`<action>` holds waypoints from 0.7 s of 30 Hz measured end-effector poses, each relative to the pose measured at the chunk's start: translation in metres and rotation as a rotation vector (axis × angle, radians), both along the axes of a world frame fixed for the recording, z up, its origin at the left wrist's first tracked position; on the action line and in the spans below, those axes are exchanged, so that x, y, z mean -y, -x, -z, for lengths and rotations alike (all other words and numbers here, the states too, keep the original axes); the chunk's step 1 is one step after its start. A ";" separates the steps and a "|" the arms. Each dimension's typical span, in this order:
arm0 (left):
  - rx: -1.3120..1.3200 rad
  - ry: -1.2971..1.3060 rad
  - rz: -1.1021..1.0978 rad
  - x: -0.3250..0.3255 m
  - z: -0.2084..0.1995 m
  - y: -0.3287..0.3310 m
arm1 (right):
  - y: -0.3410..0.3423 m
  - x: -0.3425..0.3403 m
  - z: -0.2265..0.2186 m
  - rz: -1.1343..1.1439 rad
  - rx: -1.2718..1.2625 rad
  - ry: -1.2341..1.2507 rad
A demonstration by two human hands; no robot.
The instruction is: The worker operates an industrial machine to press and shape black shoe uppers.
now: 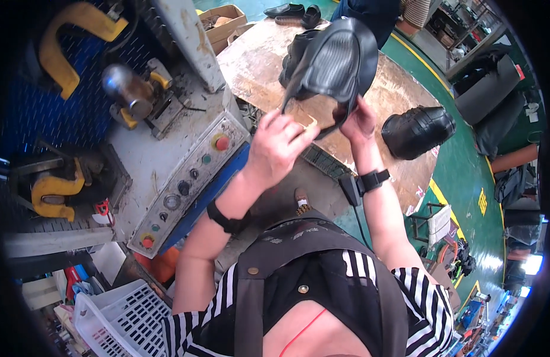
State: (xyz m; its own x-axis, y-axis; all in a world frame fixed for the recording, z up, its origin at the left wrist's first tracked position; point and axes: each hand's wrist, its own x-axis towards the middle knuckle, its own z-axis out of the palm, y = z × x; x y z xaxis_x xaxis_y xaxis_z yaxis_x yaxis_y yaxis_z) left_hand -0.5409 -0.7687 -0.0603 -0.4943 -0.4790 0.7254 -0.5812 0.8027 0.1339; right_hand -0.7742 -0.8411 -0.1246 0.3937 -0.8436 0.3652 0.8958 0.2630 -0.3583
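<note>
Up over the table, I hold a black rubber shoe sole (340,62) with a ribbed middle and a raised rim. My left hand (278,146) is closed, its fingertips pinching the sole's near left edge. A small tan piece shows at these fingers; I cannot make out what it is. My right hand (359,121) grips the near right edge, its inner fingers partly hidden. Between the hands, the near end of the sole bends around a gap. Partly behind it is a black shoe (291,56). Another black shoe (414,132) lies to the right of my right hand.
The worn wooden table (251,56) bears more dark shoes (285,10) at its far edge, near a cardboard box (224,27). Left stands a machine with a button panel (185,184) and yellow clamps (55,190). A person (370,13) stands beyond the table. A white basket (126,315) is low left.
</note>
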 end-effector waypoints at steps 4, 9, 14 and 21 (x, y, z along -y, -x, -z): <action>-0.025 0.035 0.006 0.099 -0.027 0.038 | 0.027 0.083 -0.043 0.314 -0.117 -0.264; 0.011 -0.161 -0.041 0.249 0.003 0.084 | 0.063 0.156 0.015 0.482 -0.437 -0.436; 0.017 -0.194 -0.156 0.302 0.040 0.094 | 0.050 0.167 0.046 0.542 -0.785 -0.372; 0.062 -0.412 -0.074 0.286 0.042 0.114 | 0.023 0.199 0.007 1.541 -1.481 0.398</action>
